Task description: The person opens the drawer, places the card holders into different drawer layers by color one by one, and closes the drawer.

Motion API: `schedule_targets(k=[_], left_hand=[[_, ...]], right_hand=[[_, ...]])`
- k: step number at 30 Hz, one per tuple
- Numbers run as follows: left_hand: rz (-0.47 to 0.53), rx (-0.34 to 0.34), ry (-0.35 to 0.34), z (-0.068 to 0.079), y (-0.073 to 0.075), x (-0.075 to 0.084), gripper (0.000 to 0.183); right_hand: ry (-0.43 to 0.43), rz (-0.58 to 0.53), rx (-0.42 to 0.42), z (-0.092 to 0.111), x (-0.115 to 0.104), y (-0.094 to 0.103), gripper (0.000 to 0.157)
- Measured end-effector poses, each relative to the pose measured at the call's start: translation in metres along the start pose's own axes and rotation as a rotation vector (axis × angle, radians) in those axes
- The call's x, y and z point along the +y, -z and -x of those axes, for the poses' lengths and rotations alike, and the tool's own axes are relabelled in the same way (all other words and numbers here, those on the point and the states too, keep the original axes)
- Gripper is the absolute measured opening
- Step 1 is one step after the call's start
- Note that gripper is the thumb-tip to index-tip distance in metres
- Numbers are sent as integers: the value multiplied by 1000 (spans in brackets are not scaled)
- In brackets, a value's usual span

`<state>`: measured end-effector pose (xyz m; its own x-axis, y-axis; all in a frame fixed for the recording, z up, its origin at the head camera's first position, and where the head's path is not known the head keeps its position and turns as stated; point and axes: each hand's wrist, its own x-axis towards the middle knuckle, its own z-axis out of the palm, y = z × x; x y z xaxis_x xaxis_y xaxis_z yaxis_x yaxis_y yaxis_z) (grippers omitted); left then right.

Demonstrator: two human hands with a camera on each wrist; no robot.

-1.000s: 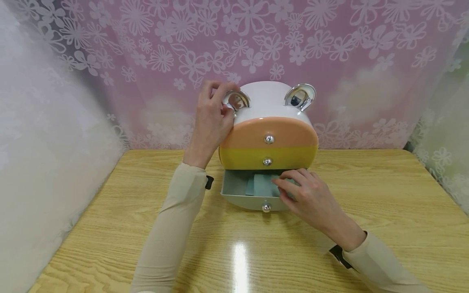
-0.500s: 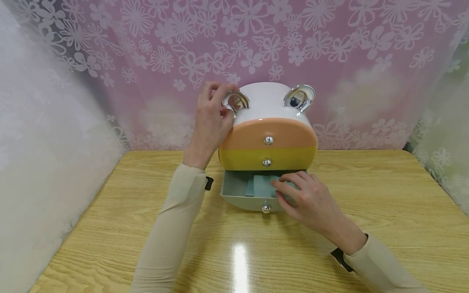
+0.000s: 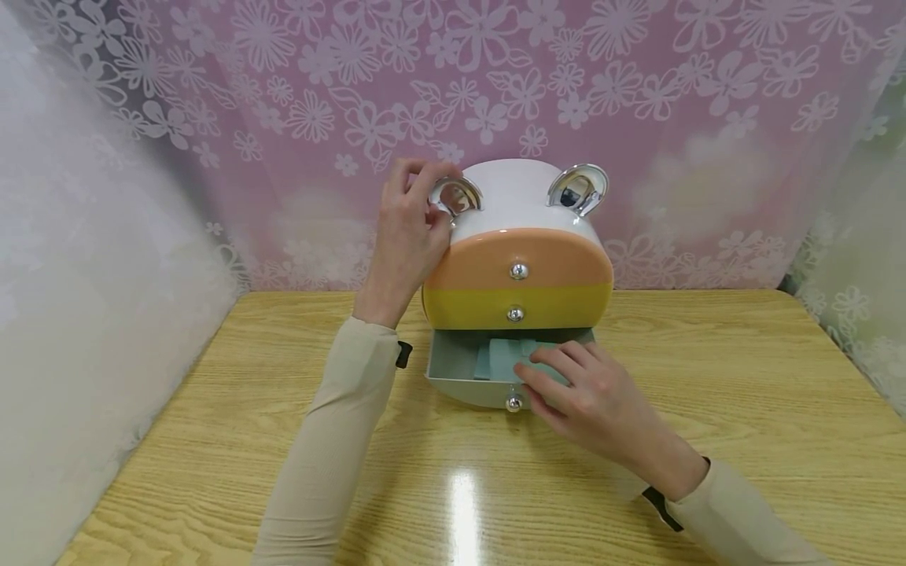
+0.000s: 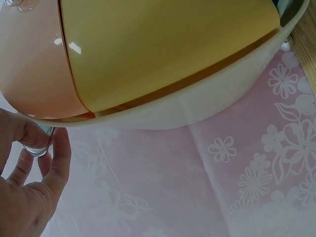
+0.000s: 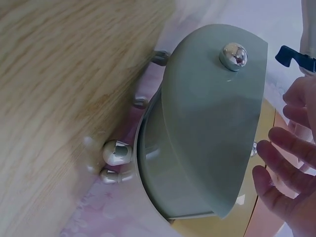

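A rounded white storage box (image 3: 517, 189) stands on the table, with orange and yellow drawers above a pulled-out grey-green bottom drawer (image 3: 467, 391). My left hand (image 3: 405, 240) pinches the silver ear (image 3: 476, 191) at the box's upper left, thumb and fingers curled round it; the left wrist view shows this ear (image 4: 37, 152) between the fingertips. Folded pale teal pieces (image 3: 501, 359), cloth-like or paper-like, lie in the bottom drawer. Over its right front rim is my right hand (image 3: 594, 405), its fingers loosely bent and apart, fingertips overlapping the teal pieces. In the right wrist view those fingers (image 5: 281, 148) hold nothing.
Another silver ear (image 3: 580, 190) sticks up on the box's right. Round silver knobs mark the drawers, the lowest knob (image 3: 513, 402) facing front. Silver feet (image 5: 117, 152) support the box on the wooden table (image 3: 283, 440). A pink flowered curtain (image 3: 318, 157) hangs behind.
My right hand has shifted slightly left and toward the drawer's front rim, baring more of the teal pieces. My left hand stays on the ear.
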<state>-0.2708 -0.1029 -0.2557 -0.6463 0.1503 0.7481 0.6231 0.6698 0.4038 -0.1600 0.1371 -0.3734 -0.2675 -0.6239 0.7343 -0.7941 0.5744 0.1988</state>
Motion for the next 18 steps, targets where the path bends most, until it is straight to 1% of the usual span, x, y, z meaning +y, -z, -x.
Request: schedule_targets(k=[6,10,14,18], left_hand=[[3,4,-3,0,0,0,41],[3,6,-5,0,-1,-1,41],[-1,7,-7,0,-1,-1,41],[5,13,-9,0,-1,-1,41]], right_hand=[[69,44,19,0,-5,-1,29],[116,80,26,2,-7,-2,28],[144,109,29,3,-9,-4,28],[178,118,46,4,-11,-5,28]])
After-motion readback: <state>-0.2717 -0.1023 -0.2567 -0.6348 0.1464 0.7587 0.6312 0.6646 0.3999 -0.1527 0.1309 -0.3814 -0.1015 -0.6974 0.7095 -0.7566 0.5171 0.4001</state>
